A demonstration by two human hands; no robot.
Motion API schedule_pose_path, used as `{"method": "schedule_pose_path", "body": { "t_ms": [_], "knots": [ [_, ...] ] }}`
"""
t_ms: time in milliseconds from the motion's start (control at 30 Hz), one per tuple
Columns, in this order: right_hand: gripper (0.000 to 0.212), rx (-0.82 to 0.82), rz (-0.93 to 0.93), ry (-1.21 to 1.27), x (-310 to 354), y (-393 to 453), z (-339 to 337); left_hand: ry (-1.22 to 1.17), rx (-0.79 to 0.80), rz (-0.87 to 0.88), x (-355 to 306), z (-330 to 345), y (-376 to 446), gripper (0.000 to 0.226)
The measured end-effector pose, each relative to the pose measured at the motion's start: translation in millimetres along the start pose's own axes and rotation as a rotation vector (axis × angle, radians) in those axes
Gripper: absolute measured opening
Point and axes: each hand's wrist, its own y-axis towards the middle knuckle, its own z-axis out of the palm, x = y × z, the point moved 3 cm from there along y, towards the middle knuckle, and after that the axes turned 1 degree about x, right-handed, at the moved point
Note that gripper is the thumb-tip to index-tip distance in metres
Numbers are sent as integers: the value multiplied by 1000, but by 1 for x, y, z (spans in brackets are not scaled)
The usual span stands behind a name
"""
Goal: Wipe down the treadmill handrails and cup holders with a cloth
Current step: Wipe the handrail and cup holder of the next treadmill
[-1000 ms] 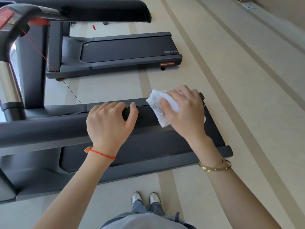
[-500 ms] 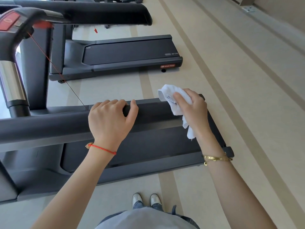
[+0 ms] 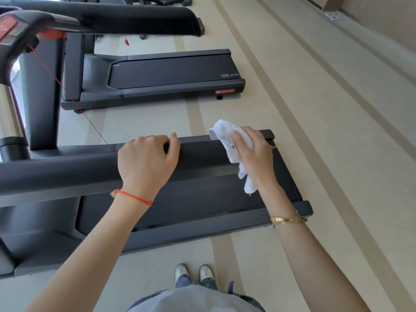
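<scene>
A dark grey padded handrail of the near treadmill runs across the view from left to centre right. My left hand grips it, fingers curled over the far side. At the rail's right end my right hand holds a crumpled white cloth against the rail tip, with a tail of the cloth hanging below the palm. No cup holders are in view.
The treadmill deck lies under the rail. A red safety cord slants down from the console at upper left. A second treadmill stands beyond, with its own handrail at top. Beige floor stretches right. My shoes show below.
My right hand with the cloth slid from the rail's top toward its right end and wrapped around the tip. My left hand kept its grip on the rail.
</scene>
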Motion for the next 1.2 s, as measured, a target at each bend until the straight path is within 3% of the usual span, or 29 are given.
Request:
{"method": "schedule_pose_path", "body": {
  "t_ms": [133, 300, 433, 567, 700, 933, 1200],
  "knots": [
    [20, 15, -99, -213, 7, 3, 0, 12, -74, 0, -6, -2, -1, 51],
    [29, -43, -460, -554, 44, -9, 15, 18, -130, 8, -4, 2, -3, 51],
    [23, -115, -567, -532, 51, -24, 21, 23, -152, -1, -3, 2, -4, 50],
    [27, -46, -525, -453, 48, -16, 14, 25, -173, 7, -4, 0, -5, 49],
    [24, 92, -374, -561, 55, 11, 24, 22, -178, 16, -5, -1, -5, 49],
    [24, -23, -441, -388, 44, -18, 9, 11, -190, 45, -5, -2, -5, 48],
    [24, 60, -223, -366, 39, 15, 15, 5, -167, 54, -4, -1, -5, 50]
  ]
}}
